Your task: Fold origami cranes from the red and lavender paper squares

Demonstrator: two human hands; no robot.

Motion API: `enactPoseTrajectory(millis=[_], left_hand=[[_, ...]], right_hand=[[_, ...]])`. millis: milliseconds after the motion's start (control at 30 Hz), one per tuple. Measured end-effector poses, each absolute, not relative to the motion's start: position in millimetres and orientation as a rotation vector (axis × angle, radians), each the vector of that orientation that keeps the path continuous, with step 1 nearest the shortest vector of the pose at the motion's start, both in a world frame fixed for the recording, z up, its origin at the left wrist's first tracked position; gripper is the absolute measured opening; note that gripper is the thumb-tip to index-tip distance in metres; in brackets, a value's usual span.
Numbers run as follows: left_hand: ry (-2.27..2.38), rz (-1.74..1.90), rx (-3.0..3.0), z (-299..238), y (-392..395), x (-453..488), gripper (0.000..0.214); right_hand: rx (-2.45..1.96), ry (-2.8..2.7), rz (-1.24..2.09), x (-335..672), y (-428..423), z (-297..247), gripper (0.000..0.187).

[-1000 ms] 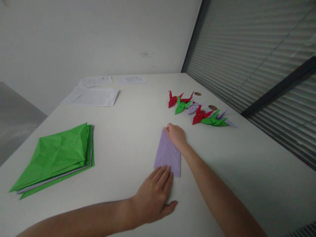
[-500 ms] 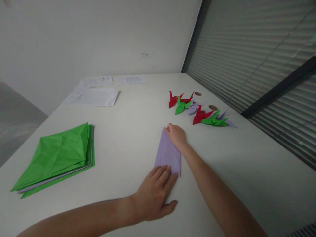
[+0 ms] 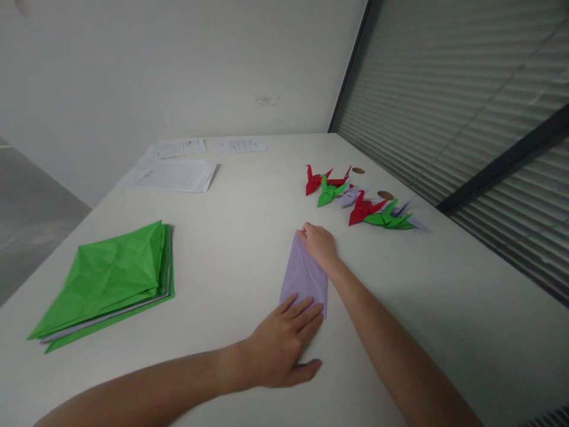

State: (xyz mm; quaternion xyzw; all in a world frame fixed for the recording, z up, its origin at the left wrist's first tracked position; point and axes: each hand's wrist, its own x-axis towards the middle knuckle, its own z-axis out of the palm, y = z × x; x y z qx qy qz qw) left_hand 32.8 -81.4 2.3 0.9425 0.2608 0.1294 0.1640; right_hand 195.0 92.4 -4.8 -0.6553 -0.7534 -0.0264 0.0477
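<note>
A: Item one?
B: Purple paper (image 3: 303, 276), one piece, folded, tapering toward its far end. Lies flat on the white tabletop (image 3: 226, 249), right of centre, both hands upon it.

A: Left hand (image 3: 282, 344)?
B: Palm down, at the near end of item one. Four fingers extended and slightly spread, their ends resting on the paper; thumb held well apart, pointing right, clear of the sheet.

A: Right hand (image 3: 317, 244)?
B: At the far, narrow end. Fingers curled in close to the thumb, holding the tip of the purple paper; the underside of the grip is hidden.

A: Item two?
B: Green stack (image 3: 115, 270), folded paper, creased, corners pointed, a thin purple layer showing low in the pile. Placed at left, well apart from both hands.

A: Item three?
B: Paper birds (image 3: 362, 209), a cluster in red, green and pale purple, beyond the right hand and to its right. Several overlap; exact count unclear.

A: Item four?
B: Brown discs (image 3: 385, 194), two, behind the birds.

A: Item five?
B: Printed sheets (image 3: 173, 175), white, at the far left, some overlapping.

A: Surroundings?
B: Pale wall (image 3: 200, 65), faint grey mark; slatted blinds (image 3: 466, 77) at right, crossed by a dark bar (image 3: 498, 163).
</note>
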Motion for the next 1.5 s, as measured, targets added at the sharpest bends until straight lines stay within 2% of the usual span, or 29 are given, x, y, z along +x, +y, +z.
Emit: enactPoseTrajectory(millis=[1267,1500], left_hand=[[0.749,0.373,2.706,3,-83,34,0.067],[0.742,0.347,2.683,4,-83,34,0.066]], right_hand=[[-1.957,-2.286,-0.335,193,86,-5,0.027],[-1.987,-2.236,-0.358,202,93,-8,0.038]])
